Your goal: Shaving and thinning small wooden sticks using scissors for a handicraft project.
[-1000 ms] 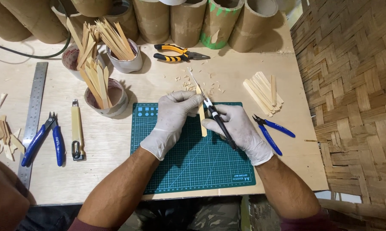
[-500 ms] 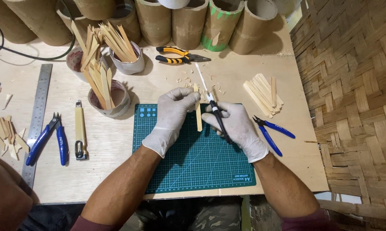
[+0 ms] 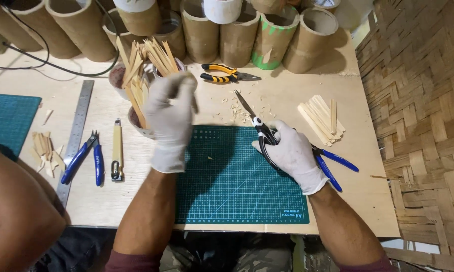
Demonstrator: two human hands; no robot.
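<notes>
My left hand (image 3: 170, 118), in a white glove, is raised and blurred over the cups of flat wooden sticks (image 3: 145, 63), its fingertips bunched right at the sticks. Whether it holds one I cannot tell. My right hand (image 3: 291, 155), also gloved, rests on the upper right of the green cutting mat (image 3: 237, 196) and grips black-handled scissors (image 3: 259, 128), whose blades point up and left toward small wood chips (image 3: 232, 112) on the table.
A pile of cut sticks (image 3: 320, 118) and blue pliers (image 3: 335, 165) lie right of my right hand. Yellow-black pliers (image 3: 227, 74) lie before cardboard tubes (image 3: 237, 30). Left: utility knife (image 3: 117, 151), blue cutters (image 3: 83, 157), steel ruler (image 3: 76, 133), offcuts (image 3: 46, 148). Woven matting (image 3: 423, 126) borders the table.
My left hand has lifted off the mat and swung up and left to the cups of sticks. The stick it held over the mat is no longer seen. My right hand with the scissors stayed.
</notes>
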